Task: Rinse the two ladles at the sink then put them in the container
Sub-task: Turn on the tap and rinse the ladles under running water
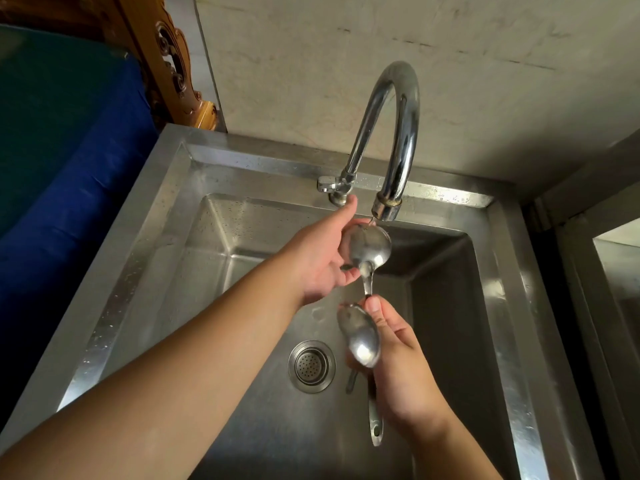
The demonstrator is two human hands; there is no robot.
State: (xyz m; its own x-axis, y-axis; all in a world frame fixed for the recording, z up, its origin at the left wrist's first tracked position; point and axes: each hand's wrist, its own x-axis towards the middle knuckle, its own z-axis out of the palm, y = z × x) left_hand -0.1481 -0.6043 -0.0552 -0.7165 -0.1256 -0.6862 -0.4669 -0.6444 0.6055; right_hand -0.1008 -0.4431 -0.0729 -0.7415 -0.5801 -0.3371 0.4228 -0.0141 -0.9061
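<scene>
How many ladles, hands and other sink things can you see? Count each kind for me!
Ladles: 2 (upper ladle, lower ladle)
Hands: 2 (left hand, right hand)
Tap: 1
Sink: 1
Drain strainer: 1
Total: 7

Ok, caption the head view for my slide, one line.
Over the steel sink, the left hand cups one ladle under the faucet while the right hand grips its handle and the second ladle.
</scene>
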